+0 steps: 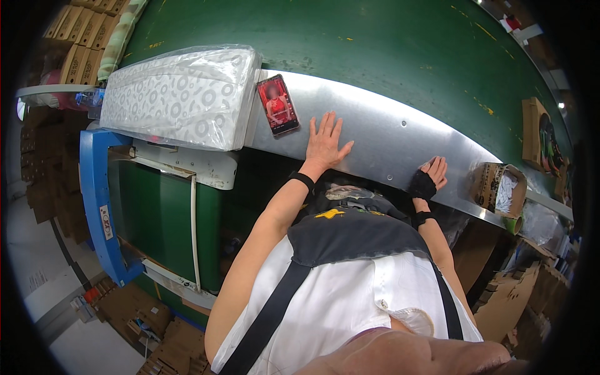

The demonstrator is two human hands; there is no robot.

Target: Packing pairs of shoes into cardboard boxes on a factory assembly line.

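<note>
My left hand point(324, 141) lies flat on the bare metal ledge point(365, 134), fingers spread, holding nothing. Just left of its fingertips, a phone point(277, 105) rests screen up with a red picture lit on it. Farther along the ledge is my right hand point(430, 177), in a black fingerless glove. Its fingers lie side by side on the metal near the front edge, and I see nothing in them. Black bands circle both wrists. Left of the phone sits a long block point(178, 100) covered in grey-patterned white material and clear plastic.
Beyond the ledge runs a wide green belt point(375, 37). A small cardboard box point(484, 187) with white paper stands at the ledge's right end. Farther right, an open box point(531, 134) holds dark shoes. A blue frame point(94, 206) is at left, with stacked cartons point(81, 37) behind.
</note>
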